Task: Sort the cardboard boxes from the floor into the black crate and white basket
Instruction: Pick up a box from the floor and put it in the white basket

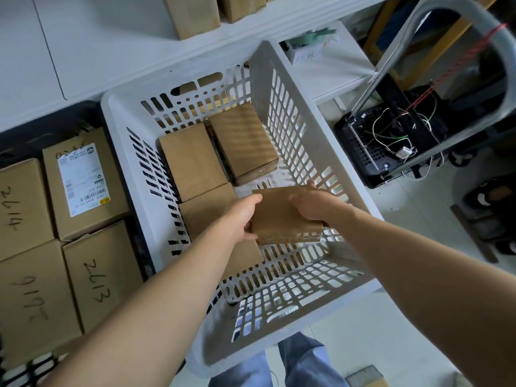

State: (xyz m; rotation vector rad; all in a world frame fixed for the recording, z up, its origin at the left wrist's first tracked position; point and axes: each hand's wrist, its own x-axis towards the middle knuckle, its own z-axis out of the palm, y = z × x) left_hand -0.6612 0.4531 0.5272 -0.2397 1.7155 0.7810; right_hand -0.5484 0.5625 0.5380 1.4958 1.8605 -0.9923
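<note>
We count three cardboard boxes lying flat in the white basket (259, 68): two side by side at the far end (190, 160) (243, 141) and one nearer (206, 210), partly hidden under our left arm. A fourth box (282, 216) is held above the basket floor between our hands. In the black crate (33, 135) on the left we see four larger boxes. Three carry handwritten numbers, upside down to us: "2614" (12, 208), "2613" (96, 280) and one that looks like "2616" (30, 300). The fourth (83, 182) bears a white shipping label with barcodes, its print too small to read. Our left hand (241, 216) grips the held box's left edge, and our right hand (310, 203) clasps its right side.
</note>
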